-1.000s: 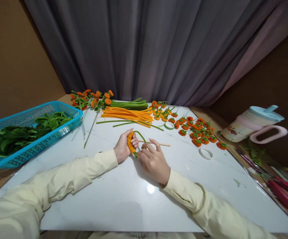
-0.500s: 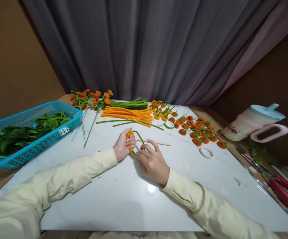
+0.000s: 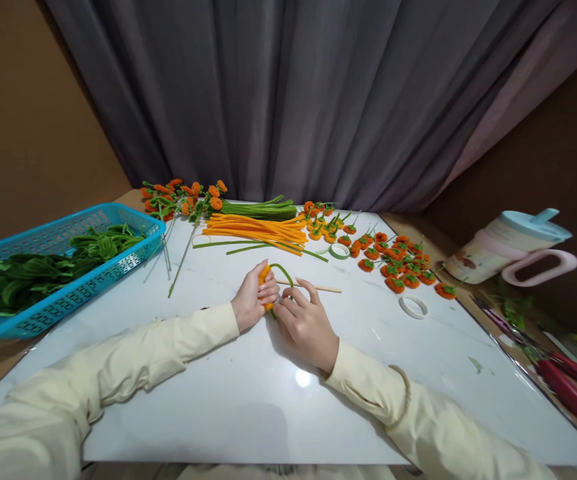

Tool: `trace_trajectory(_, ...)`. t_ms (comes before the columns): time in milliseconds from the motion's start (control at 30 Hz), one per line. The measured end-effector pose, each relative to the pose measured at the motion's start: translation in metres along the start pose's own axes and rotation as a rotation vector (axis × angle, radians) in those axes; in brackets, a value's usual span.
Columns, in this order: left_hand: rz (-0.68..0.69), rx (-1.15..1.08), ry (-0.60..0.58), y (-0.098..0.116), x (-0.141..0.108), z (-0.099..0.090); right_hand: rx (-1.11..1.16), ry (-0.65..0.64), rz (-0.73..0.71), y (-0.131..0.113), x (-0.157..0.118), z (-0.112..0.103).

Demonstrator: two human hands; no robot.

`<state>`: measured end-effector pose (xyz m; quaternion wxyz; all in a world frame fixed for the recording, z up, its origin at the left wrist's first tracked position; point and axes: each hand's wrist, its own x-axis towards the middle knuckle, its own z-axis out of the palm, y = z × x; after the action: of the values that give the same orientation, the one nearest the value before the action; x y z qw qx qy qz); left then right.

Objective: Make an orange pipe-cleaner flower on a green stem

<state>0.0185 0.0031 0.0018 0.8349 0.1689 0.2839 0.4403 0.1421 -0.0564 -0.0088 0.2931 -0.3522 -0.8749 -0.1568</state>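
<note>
My left hand point(image 3: 253, 299) is closed around an orange pipe-cleaner piece point(image 3: 264, 273), which stands upright in the fist. A green pipe cleaner point(image 3: 283, 269) arches out of its top and bends down to my right hand point(image 3: 304, 325). The right fingers are pinched near the lower end of the orange piece, with the green strand running into them; the fingertips are partly hidden. A short green end shows beneath the left fist. Behind the hands a thin wooden stick point(image 3: 321, 288) lies on the white table point(image 3: 208, 393).
Farther back lie orange pipe cleaners point(image 3: 253, 230) and green pipe cleaners point(image 3: 263, 210). Several orange flower heads point(image 3: 403, 263) and tape rolls point(image 3: 413, 307) sit right. A blue basket point(image 3: 88, 270) of leaves stands left; a cup point(image 3: 506, 247) and red-handled pliers point(image 3: 568, 390) are far right.
My left hand has shifted slightly right, bringing the orange piece closer to my right hand. The green loop has moved right with it and its arch looks rounder.
</note>
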Motion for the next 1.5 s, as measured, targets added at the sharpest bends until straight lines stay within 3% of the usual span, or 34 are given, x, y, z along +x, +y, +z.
trace_trajectory(167,0.029,0.043,-0.076,0.011,0.004,0.001,-0.113,-0.028,-0.152,0.015,0.001,-0.004)
trace_trajectory(333,-0.055,-0.018,-0.141,0.021,0.006,-0.004,-0.195,-0.058,-0.167,0.026,0.0,-0.008)
trace_trajectory(500,-0.062,-0.054,-0.085,0.02,0.006,-0.006,-0.129,-0.055,-0.166,0.029,0.0,-0.01)
trace_trajectory(733,0.039,-0.041,0.041,0.013,0.005,-0.004,-0.04,-0.067,-0.113,0.016,-0.001,-0.003)
trace_trajectory(1000,0.036,-0.053,0.039,0.014,0.006,-0.004,-0.088,-0.07,-0.076,0.02,0.002,-0.005)
trace_trajectory(1200,0.018,-0.074,0.028,0.016,0.007,-0.007,-0.121,-0.052,-0.161,0.031,0.001,-0.012)
trace_trajectory(1500,0.022,-0.054,0.08,0.011,0.005,-0.001,-0.047,-0.001,-0.072,0.011,0.0,-0.002)
